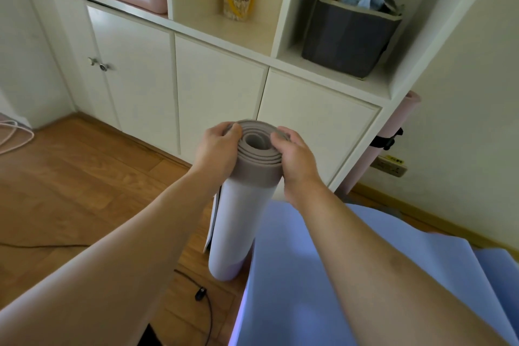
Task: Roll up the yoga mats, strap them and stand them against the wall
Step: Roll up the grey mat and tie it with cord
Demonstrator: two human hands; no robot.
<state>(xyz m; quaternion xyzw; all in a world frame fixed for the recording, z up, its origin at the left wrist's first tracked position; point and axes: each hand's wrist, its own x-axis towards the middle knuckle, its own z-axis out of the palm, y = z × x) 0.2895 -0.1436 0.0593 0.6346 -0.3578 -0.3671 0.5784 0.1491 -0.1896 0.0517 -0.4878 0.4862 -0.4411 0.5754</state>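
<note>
Mat roll (pixel 238 222) stands upright on floor (pixel 84 177), btwn both hands. Left hand (pixel 217 146) & right hand (pixel 295 157) grip its top end, fingers (pixel 234 130) curled over the rim w/ spiral showing between them.

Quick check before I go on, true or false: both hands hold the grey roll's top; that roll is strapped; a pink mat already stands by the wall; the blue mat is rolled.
1. Left hand and right hand grip the top of the grey rolled mat: true.
2. It is strapped: false, no strap shows on it.
3. A strapped pink mat stands by the wall: true.
4. The blue mat is rolled: false, it lies unrolled.
</note>
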